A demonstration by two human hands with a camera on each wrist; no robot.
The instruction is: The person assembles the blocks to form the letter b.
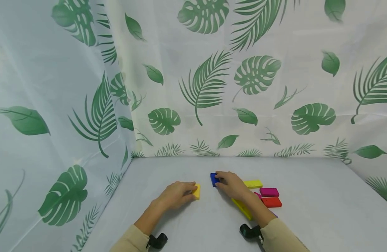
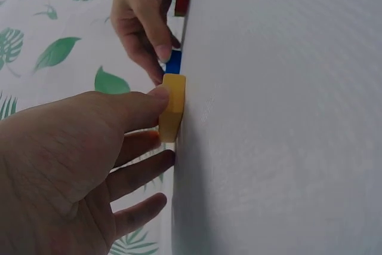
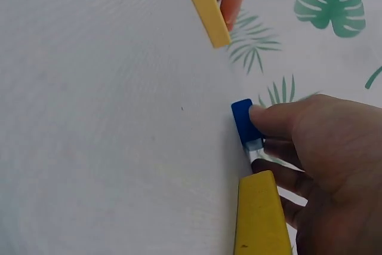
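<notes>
Between thumb and fingers my left hand pinches a small orange-yellow block low over the white tabletop; the left wrist view shows the thumb on the block's near face. Farther back and to the right, my right hand pinches a blue block by its sides. In the right wrist view the thumb lies against the blue block, and a yellow block lies close beside that hand. A gap of tabletop separates the two held blocks.
Right of and beneath my right forearm lie several loose blocks: a yellow one, a long yellow one, a magenta one and a red one. Leaf-patterned curtains stand behind the table and along its left side.
</notes>
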